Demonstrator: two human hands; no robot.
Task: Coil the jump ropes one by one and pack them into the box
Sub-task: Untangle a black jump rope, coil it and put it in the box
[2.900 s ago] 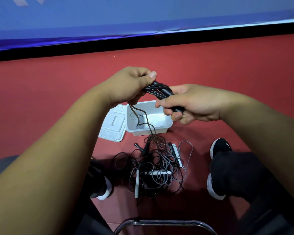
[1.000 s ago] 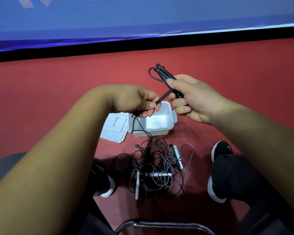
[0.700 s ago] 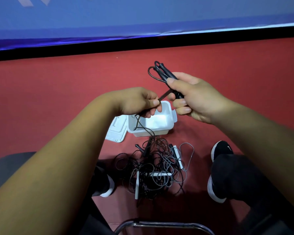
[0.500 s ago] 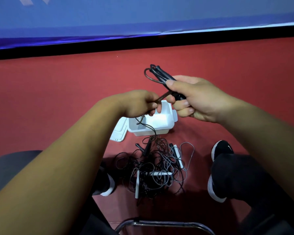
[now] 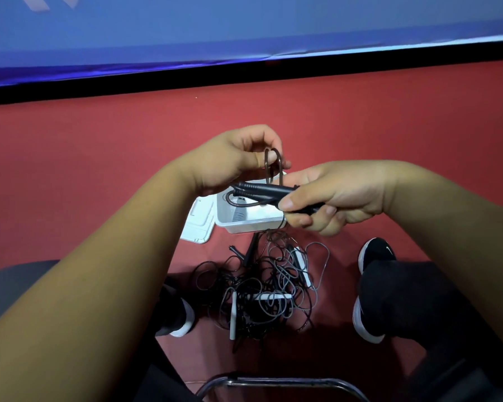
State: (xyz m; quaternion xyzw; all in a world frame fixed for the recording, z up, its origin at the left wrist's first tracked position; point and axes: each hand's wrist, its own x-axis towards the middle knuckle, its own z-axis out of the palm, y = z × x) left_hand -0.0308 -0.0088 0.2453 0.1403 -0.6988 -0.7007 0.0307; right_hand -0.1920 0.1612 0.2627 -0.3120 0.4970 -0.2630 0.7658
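Note:
A black jump rope (image 5: 262, 190) is held above the floor, its handles lying level. My right hand (image 5: 336, 195) grips the handles and the gathered cord. My left hand (image 5: 235, 158) pinches a loop of the same cord just above the handles. Below them stands the white box (image 5: 244, 220), open, with something small inside that I cannot make out. A tangled pile of black and grey jump ropes (image 5: 262, 285) with white handles lies on the red floor in front of the box.
The box's white lid (image 5: 198, 220) lies flat to the left of the box. My shoes (image 5: 373, 256) flank the pile. A metal chair bar (image 5: 282, 382) crosses the bottom. A blue wall panel (image 5: 244, 30) runs along the far side.
My right hand has turned the handles from tilted upward to level and lowered them. My left hand has risen from below the handles to above them, carrying a loop of cord.

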